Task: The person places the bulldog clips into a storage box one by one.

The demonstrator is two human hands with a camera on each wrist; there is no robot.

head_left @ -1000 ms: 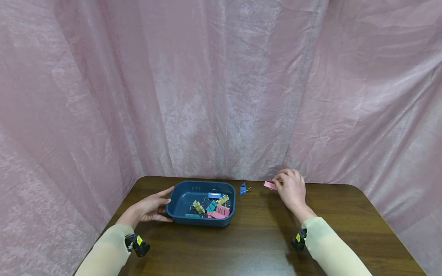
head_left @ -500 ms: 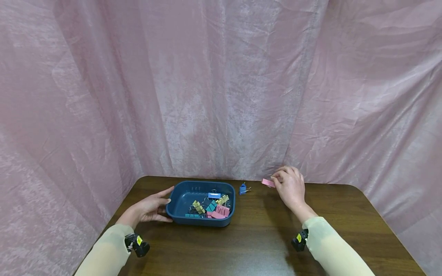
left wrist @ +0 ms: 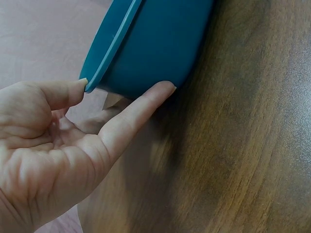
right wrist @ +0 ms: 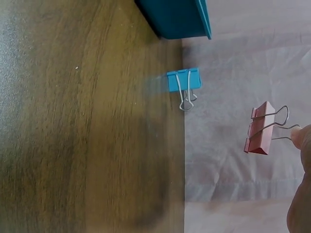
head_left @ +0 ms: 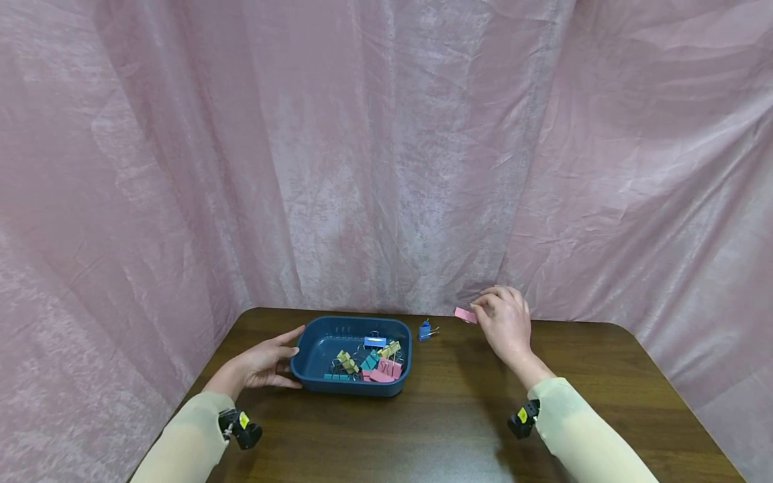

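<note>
My right hand (head_left: 506, 325) pinches a pink binder clip (head_left: 465, 314) by its wire handles, near the table's back edge. In the right wrist view the pink clip's body (right wrist: 262, 128) points away from the fingertip (right wrist: 297, 138). A blue binder clip (head_left: 425, 331) stands on the table between that hand and a dark blue tray (head_left: 347, 389). My left hand (head_left: 266, 364) is at the tray's left end, fingers spread and fairly straight. The left wrist view shows the thumb tip at the rim and a finger along the outer wall (left wrist: 155, 48).
Inside the tray lie yellow (head_left: 347, 362), teal (head_left: 370, 360) and pink (head_left: 389, 369) binder clips and one blue clip (head_left: 374, 342). The brown wooden table (head_left: 435, 429) ends at a pink curtain (head_left: 386, 168) behind.
My right hand has moved slightly back and to the left, carrying the pink binder clip up. The left hand, the tray and the blue clip on the table stay put.
</note>
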